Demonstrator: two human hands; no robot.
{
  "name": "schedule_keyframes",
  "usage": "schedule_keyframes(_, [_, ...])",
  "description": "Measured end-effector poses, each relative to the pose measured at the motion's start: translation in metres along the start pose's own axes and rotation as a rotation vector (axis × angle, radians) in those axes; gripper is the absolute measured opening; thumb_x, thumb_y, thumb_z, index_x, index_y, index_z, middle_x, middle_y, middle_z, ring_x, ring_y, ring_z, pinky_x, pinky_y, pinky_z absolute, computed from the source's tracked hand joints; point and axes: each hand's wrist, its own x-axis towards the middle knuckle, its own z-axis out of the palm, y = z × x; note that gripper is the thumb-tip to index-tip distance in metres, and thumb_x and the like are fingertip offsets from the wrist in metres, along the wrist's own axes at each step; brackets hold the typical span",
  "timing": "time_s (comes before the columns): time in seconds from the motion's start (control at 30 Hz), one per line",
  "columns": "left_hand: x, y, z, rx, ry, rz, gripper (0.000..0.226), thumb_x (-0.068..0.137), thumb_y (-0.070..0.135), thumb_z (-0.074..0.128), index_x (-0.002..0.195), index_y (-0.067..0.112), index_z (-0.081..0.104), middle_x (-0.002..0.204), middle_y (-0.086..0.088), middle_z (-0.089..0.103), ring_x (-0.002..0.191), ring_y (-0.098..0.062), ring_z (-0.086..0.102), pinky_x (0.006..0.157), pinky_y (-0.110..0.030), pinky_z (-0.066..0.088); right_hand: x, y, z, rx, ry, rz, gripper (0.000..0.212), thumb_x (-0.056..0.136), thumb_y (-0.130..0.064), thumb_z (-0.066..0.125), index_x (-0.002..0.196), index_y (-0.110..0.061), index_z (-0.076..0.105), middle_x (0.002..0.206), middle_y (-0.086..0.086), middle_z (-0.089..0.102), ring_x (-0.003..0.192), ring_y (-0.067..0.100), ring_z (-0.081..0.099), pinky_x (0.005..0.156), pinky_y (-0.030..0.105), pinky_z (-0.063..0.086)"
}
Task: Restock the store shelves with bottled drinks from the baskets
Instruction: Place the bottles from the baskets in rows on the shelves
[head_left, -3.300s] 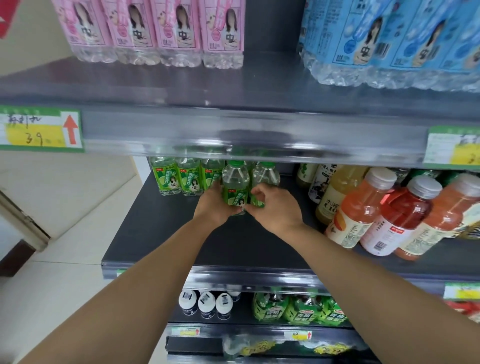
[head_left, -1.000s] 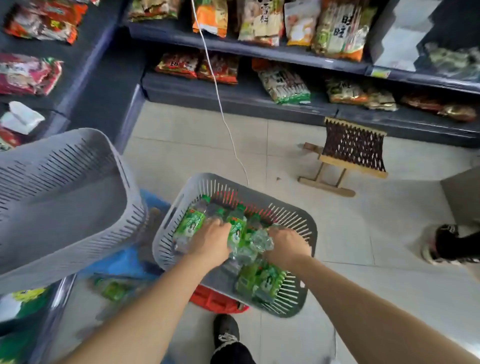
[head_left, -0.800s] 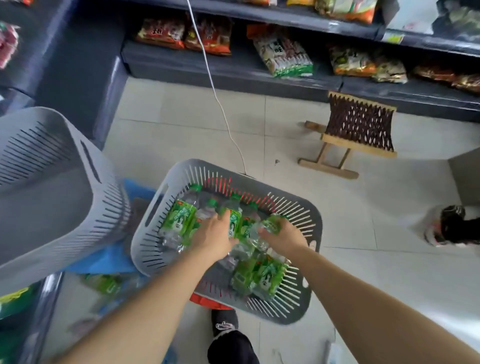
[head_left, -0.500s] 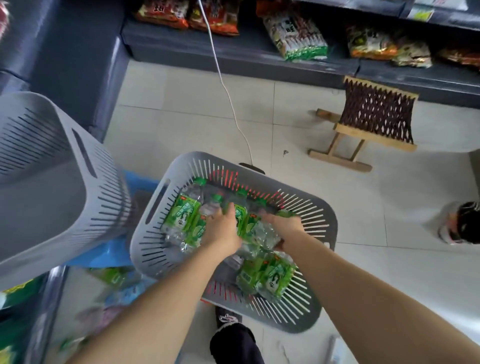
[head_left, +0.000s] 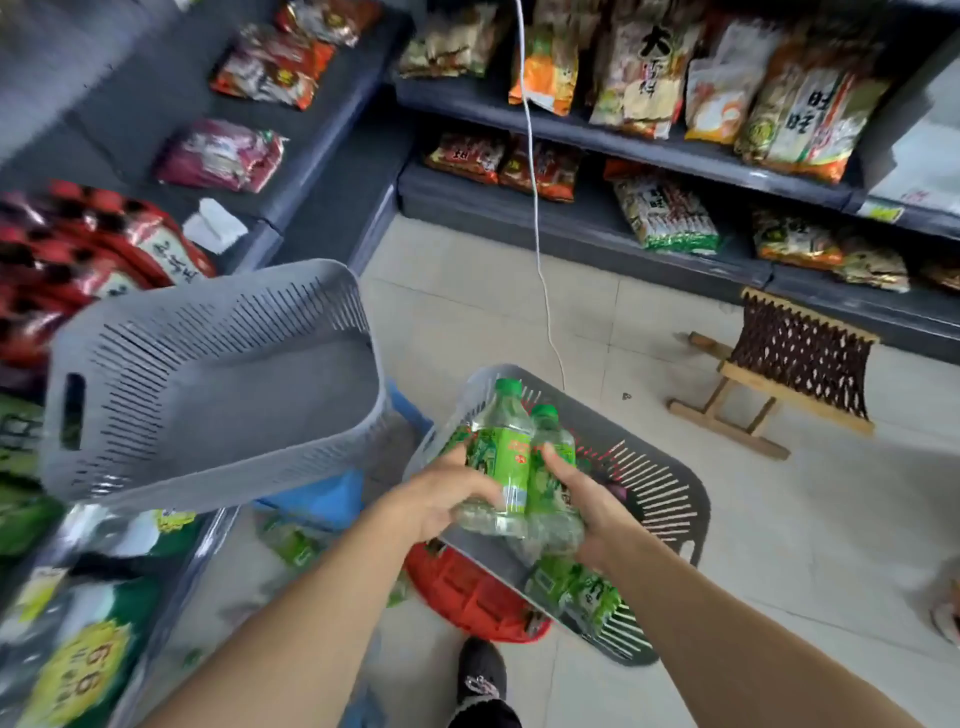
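We grip green bottles (head_left: 503, 453) (side by side) in left hand (head_left: 441, 501) and right hand (head_left: 589, 506) above the basket (head_left: 667, 499); next we likely carry them steadily shelfward.

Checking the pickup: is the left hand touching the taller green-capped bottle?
Touching. In the head view the left hand grips the taller green-capped bottle round its lower half.
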Motion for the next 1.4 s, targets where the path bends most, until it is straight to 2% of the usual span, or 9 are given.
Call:
schedule_keyframes(0.1, [-0.048,0.009,-0.023,-0.227,-0.074,0.097,0.056,0.073,0.006,0.072,0.127,0.006,0.057,0.113,-0.019,0.067,0.095,-0.03,0.067,0.085,-0.044,0.055,-0.025,-0.002,0.039,-0.154,-0.018,-0.069,0.074,0.05,-0.069,0.083,0.11,-0.027,0.069,0.125,0.004,0.064,0.116,0.029,0.06,0.103,0.058,0.042])
schedule_keyframes(0.2, [-0.091,0.003,-0.055,-0.424,-0.04,0.095,0.047,0.093,0.041,0.048,0.126,0.01,0.059,0.115,-0.015,0.068,0.094,-0.027,0.07,0.074,-0.04,0.057,-0.063,-0.002,0.08,-0.191,-0.083,-0.179,0.045,0.074,-0.044,0.079,0.108,-0.02,0.064,0.1,0.003,0.069,0.089,0.025,0.068,0.077,0.044,0.055])
schedule_keyframes(0.27, [-0.126,-0.003,-0.078,-0.448,0.015,0.139,0.042,0.095,0.039,0.046,0.122,0.011,0.06,0.111,-0.014,0.069,0.09,-0.026,0.07,0.072,-0.043,0.058,-0.081,0.0,0.107,-0.199,-0.168,-0.224,0.066,0.071,-0.024,0.082,0.13,-0.011,0.053,0.109,0.014,0.071,0.089,0.032,0.071,0.069,0.043,0.057])
schedule_keyframes(0.4, [-0.207,-0.015,-0.126,-0.42,0.117,0.319,0.038,0.084,0.026,0.06,0.121,0.017,0.054,0.106,-0.01,0.064,0.083,-0.026,0.067,0.069,-0.046,0.058,-0.129,0.012,0.174,-0.305,-0.292,-0.323,0.074,0.065,-0.016,0.081,0.132,-0.01,0.051,0.117,0.013,0.068,0.1,0.028,0.067,0.086,0.048,0.055])
schedule_keyframes(0.57, [-0.316,-0.037,-0.178,-0.443,0.214,0.453,0.037,0.087,0.011,0.06,0.12,0.027,0.056,0.113,-0.009,0.067,0.098,-0.033,0.065,0.082,-0.057,0.053,-0.185,0.041,0.259,-0.486,-0.393,-0.421,0.057,0.067,-0.019,0.082,0.114,-0.022,0.049,0.105,-0.004,0.066,0.096,0.016,0.063,0.08,0.04,0.053])
schedule_keyframes(0.63, [-0.355,-0.049,-0.196,-0.45,0.282,0.494,0.043,0.081,0.011,0.064,0.119,0.03,0.055,0.109,-0.007,0.069,0.092,-0.03,0.067,0.073,-0.051,0.056,-0.209,0.055,0.293,-0.553,-0.46,-0.465,0.043,0.069,-0.015,0.082,0.105,-0.021,0.059,0.107,-0.002,0.067,0.101,0.021,0.065,0.091,0.046,0.051])
schedule_keyframes(0.77, [-0.419,-0.075,-0.231,-0.47,0.491,0.588,0.072,0.069,0.014,0.074,0.133,0.029,0.046,0.11,-0.008,0.069,0.1,-0.033,0.065,0.083,-0.056,0.053,-0.245,0.078,0.36,-0.654,-0.575,-0.578,0.032,0.072,-0.003,0.08,0.099,-0.012,0.064,0.104,0.007,0.069,0.088,0.02,0.067,0.081,0.035,0.055])
schedule_keyframes(0.93, [-0.479,-0.103,-0.261,-0.516,0.752,0.684,0.048,0.084,0.006,0.068,0.123,0.029,0.051,0.105,-0.006,0.069,0.096,-0.03,0.065,0.085,-0.058,0.05,-0.272,0.1,0.431,-0.814,-0.694,-0.716,0.048,0.068,-0.015,0.086,0.11,-0.018,0.063,0.1,-0.005,0.069,0.09,0.007,0.063,0.066,0.013,0.045])
schedule_keyframes(1.4, [-0.57,-0.163,-0.311,-0.555,1.432,0.755,0.063,0.072,0.002,0.081,0.123,0.024,0.051,0.103,-0.005,0.067,0.093,-0.023,0.067,0.085,-0.047,0.056,-0.318,0.172,0.566,-1.111,-1.063,-0.908,0.067,0.063,-0.023,0.09,0.121,-0.022,0.057,0.114,-0.002,0.061,0.107,0.014,0.057,0.087,0.028,0.046])
